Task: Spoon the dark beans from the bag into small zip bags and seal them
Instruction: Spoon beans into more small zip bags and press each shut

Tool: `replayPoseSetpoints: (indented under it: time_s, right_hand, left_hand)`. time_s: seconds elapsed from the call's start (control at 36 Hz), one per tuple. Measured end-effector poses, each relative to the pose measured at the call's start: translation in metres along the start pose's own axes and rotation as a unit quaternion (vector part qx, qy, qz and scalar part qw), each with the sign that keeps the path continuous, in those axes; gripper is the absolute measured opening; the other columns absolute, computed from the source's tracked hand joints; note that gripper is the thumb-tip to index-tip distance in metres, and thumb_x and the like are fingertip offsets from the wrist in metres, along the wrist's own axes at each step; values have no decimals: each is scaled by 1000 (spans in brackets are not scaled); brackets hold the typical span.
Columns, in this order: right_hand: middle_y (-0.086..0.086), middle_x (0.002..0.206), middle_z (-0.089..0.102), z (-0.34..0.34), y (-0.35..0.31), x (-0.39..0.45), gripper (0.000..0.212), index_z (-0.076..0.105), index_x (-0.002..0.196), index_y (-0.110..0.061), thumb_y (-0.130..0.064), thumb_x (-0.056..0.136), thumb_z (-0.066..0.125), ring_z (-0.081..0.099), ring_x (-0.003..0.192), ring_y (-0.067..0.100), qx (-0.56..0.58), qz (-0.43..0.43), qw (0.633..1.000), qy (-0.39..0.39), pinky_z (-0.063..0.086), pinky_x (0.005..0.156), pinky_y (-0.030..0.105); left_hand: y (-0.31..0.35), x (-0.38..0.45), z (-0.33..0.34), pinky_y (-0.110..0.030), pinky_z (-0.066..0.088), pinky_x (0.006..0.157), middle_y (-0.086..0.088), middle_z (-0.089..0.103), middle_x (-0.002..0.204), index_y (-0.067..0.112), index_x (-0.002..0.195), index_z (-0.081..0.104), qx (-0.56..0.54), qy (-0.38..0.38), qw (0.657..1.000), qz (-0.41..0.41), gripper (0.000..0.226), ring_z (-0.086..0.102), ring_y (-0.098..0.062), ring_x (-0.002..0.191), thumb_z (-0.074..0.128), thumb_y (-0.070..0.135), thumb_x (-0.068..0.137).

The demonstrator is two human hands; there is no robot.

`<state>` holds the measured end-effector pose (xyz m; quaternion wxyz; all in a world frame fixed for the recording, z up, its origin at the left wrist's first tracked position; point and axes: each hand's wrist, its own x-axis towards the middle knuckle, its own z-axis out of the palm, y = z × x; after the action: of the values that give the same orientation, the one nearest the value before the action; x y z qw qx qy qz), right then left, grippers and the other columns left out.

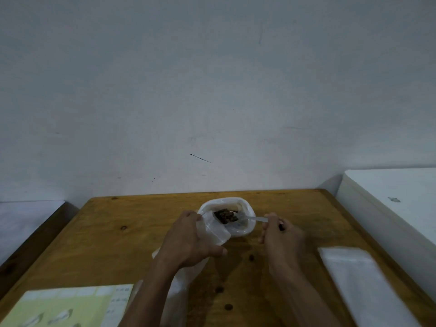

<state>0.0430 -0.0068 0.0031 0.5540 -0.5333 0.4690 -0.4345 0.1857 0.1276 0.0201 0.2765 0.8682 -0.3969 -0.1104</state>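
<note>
Left hand (188, 239) grips small zip bag (215, 232), mouth open beside bean bag (245, 208) at far desk (132, 237) centre. Right hand (280, 234) pinches loaded spoon (236, 218): tip slowly into mouth, avoiding spills.

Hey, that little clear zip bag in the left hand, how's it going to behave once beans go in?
The zip bag is thin clear film, so probably floppy; its mouth likely closes unless the left hand holds it open. It looks light, so the beans on the spoon may make it sag.
</note>
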Motion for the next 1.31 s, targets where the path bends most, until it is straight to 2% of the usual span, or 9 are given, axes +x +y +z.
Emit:
replayPoseSetpoints:
  time_s: [0.28,0.39,0.44,0.61,0.72,0.86,1.03,1.08,1.31]
  right_hand:
    - [-3,50,61,-19,-39,-8,25,72,79,-11,-23,98,60,55,44,11,16,-43,998,-39,47,50,32]
    - [-4,59,64,-21,-46,-22,28,71,79,-20,-30,100,55,60,51,10,-76,-162,979,-97,49,52,33]
    - [-6,69,67,-21,-45,-27,24,72,88,-25,-32,101,53,62,58,7,-125,-240,954,-128,49,51,22]
    - [-6,70,61,-21,-31,-17,18,71,91,-16,-18,99,55,56,60,7,-142,-386,911,-10,44,56,16]
    - [-9,71,50,-10,-5,-6,15,69,87,-8,-10,97,58,41,63,-10,-220,-451,865,-2,34,61,-1]
    - [-6,79,55,11,21,0,15,68,95,-13,-15,100,54,46,65,0,-246,-393,885,-47,35,56,7]
    - [2,74,68,25,23,1,28,69,88,-17,-29,103,48,66,64,16,-128,-78,988,-44,57,58,33]
    - [5,77,70,26,20,0,24,68,90,-17,-27,102,50,65,63,16,-73,5,996,-49,52,53,29]
    - [7,68,67,6,-1,8,23,70,87,-13,-23,101,54,59,56,16,9,45,999,-19,45,51,28]
  left_hand:
    - [-4,5,1,-25,41,82,4,43,141,19,144,41,-38,5,999,-16,110,41,-9,108,87,63,54]
    - [-3,4,1,-24,41,82,3,43,145,20,144,41,-47,9,999,-13,105,41,-9,108,87,60,59]
    - [-3,3,1,-24,41,82,3,43,144,20,143,41,-47,11,999,-8,102,42,-8,108,86,59,61]
    - [-3,3,2,-25,42,83,3,43,142,19,143,42,-39,18,999,-8,103,41,-8,107,86,61,60]
    - [-3,4,4,-25,41,86,3,42,144,19,144,41,-30,21,999,-10,104,38,-8,107,85,62,60]
    - [0,3,6,-25,42,83,3,44,140,19,142,42,-27,33,999,-11,105,41,-9,106,85,64,58]
    - [-1,3,7,-25,43,83,4,44,140,20,143,42,-33,36,999,-8,106,42,-8,107,85,65,56]
    - [-1,4,7,-25,43,84,4,45,140,20,143,43,-31,34,999,-7,106,42,-8,108,85,65,56]
    - [-3,4,6,-26,45,84,4,46,139,21,142,43,-40,34,999,-9,105,41,-8,107,86,64,56]
